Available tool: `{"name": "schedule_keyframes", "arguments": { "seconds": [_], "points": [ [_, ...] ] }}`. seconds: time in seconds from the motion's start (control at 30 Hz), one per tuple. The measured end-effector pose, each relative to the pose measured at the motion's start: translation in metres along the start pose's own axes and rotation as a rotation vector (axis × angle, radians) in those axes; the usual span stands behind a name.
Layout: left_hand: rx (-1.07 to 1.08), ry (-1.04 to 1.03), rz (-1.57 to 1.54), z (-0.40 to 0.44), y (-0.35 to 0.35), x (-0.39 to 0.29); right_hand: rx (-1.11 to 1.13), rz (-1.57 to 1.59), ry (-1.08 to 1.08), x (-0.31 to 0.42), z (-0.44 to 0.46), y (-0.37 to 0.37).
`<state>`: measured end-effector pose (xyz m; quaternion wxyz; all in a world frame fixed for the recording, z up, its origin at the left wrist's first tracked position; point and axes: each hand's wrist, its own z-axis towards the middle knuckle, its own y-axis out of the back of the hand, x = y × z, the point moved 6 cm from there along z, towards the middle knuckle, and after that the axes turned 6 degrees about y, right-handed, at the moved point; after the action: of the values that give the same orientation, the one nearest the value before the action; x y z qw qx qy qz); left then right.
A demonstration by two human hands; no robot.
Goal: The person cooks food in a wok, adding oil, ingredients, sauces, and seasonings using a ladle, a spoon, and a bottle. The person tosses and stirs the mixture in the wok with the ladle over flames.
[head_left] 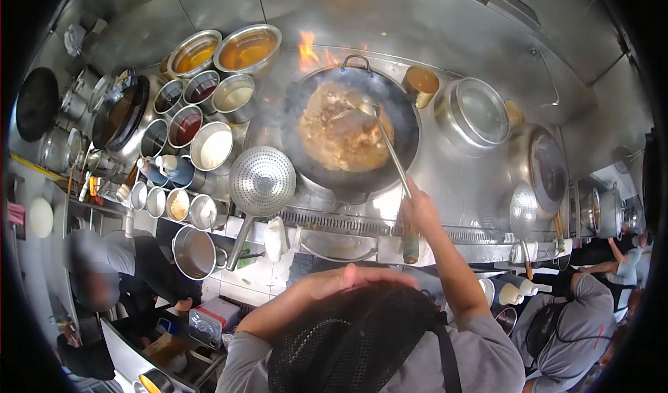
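Observation:
A large dark wok [407, 139] sits on the stove, with brown, steaming food in bubbling liquid [334, 139] inside it. My right hand [419, 209] is closed around the handle of a long metal ladle [392, 146], whose bowl rests in the food. Near the front of my cap, my left hand [355, 278] is raised with its fingers stretched out, and nothing shows in it. Left of the wok lies a perforated strainer [262, 181], its handle pointing toward the front edge.
Flames [307, 52] rise behind the wok. Metal containers of sauces and seasonings [212, 145] crowd the left, with two bowls of orange liquid [248, 49] behind. A lidded pot [480, 111] stands right. Other people [567, 323] are at both sides.

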<state>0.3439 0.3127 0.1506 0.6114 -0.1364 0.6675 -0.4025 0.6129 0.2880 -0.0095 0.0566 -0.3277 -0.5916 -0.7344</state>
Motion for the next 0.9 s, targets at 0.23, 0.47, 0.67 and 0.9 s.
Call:
{"name": "schedule_keyframes", "arguments": {
  "seconds": [0.23, 0.47, 0.67, 0.9],
  "points": [
    [-0.779, -0.128, 0.281, -0.02, 0.086, 0.028, 0.18, 0.386, -0.304, 0.061, -0.064, 0.039],
    [-1.395, -0.203, 0.791, -0.117, 0.131, 0.024, 0.465, 1.147, -0.508, 0.029, -0.024, 0.016],
    [-1.874, -0.145, 1.192, -0.247, 0.139, -0.042, 0.103, -0.104, 0.137, -0.052, -0.079, 0.077],
    [-2.009, 0.059, 1.559, -0.364, 0.363, -0.137, 0.069, 0.225, -0.202, 0.017, -0.085, 0.041]
  ]
}}
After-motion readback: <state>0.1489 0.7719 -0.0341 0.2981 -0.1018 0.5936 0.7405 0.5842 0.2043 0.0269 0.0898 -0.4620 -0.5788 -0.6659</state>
